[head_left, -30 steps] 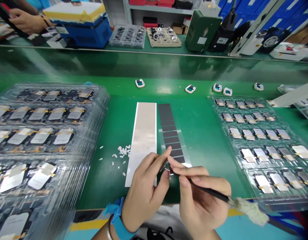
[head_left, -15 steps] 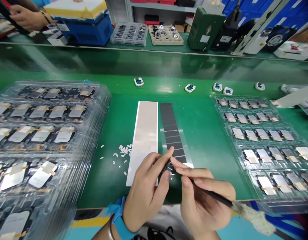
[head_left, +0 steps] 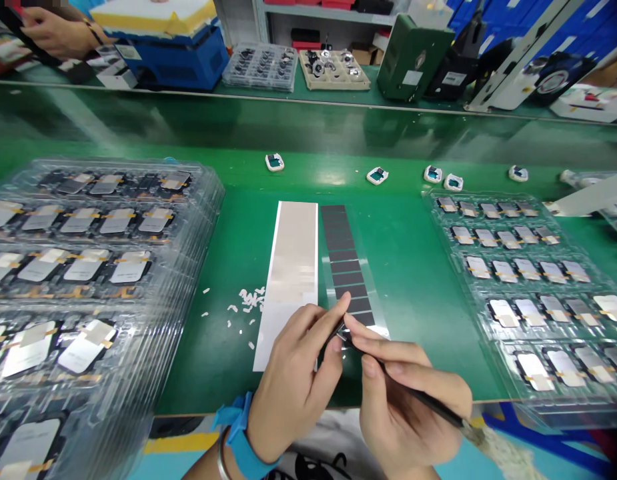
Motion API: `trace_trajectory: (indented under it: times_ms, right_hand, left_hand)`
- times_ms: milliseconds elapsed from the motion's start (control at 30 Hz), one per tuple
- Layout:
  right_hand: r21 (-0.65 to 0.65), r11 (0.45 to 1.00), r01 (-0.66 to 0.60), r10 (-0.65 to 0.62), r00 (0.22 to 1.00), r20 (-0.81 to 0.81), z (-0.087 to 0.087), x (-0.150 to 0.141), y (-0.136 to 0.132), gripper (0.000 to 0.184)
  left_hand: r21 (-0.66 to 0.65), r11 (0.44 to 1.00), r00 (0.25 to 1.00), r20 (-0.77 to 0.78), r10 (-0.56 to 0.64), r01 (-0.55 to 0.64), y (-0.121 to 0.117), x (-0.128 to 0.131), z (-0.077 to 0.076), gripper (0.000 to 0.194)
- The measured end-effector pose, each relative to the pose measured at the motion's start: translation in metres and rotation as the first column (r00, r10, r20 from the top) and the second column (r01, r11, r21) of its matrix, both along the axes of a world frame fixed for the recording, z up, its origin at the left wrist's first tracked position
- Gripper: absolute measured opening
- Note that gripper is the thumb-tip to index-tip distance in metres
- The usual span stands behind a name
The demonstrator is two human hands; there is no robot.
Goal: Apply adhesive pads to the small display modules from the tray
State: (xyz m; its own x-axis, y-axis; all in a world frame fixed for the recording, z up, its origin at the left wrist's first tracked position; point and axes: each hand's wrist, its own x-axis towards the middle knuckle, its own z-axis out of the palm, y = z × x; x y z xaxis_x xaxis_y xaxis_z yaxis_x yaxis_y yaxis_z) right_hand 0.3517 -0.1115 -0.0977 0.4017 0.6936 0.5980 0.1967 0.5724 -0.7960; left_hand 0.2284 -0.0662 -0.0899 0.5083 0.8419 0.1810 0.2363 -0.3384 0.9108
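My left hand (head_left: pixel 301 363), with a blue band at the wrist, pinches a small dark flat part (head_left: pixel 333 333) between thumb and fingers; most of it is hidden. Opposite it, my right hand (head_left: pixel 413 400) grips a slim black pen-like tool (head_left: pixel 428 399) with a pale, ragged rear end. The tool's front meets the dark part, and the fingertips of both hands almost touch. Under and beyond the hands lie a white-edged beige sheet (head_left: pixel 295 250) and a clear strip carrying dark rectangular stickers (head_left: pixel 344 267). Small white scraps (head_left: pixel 251 299) are scattered left of the sheet.
Stacked clear trays of screen modules (head_left: pixel 108 267) rise at left. Another tray of modules (head_left: pixel 525 270) lies at right. Several white watch-like cases (head_left: pixel 377 175) sit along the back. A shelf behind holds a blue box (head_left: pixel 173 60) and parts trays; another person's hand (head_left: pixel 58 33) shows top left.
Both hands stay nearly in place over the sheets. The tool's pale rear end has swung slightly left and down. The view has shifted very slightly.
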Motion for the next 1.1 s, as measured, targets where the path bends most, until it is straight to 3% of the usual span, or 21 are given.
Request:
trace_trajectory:
  times_ms: [267,700,1100]
  right_hand:
    - [0.016,1.0,-0.008,0.008,1.0,0.021,-0.0007,0.0027,0.0004,0.051]
    - [0.023,0.999,0.03,-0.029,0.997,-0.068,0.0052,0.0004,0.0032,0.035]
    - [0.03,0.999,0.016,-0.013,0.995,-0.097,0.0053,-0.0002,0.0039,0.037]
  left_hand:
    - [-0.008,1.0,1.0,0.02,-0.015,0.015,0.0008,-0.0009,-0.0005,0.05]
    - [0.003,0.999,0.999,0.014,-0.037,0.037,0.0009,0.0,0.0019,0.054]
    - [-0.006,0.999,0.998,0.037,-0.052,0.053,-0.0002,0.0005,0.0023,0.054]
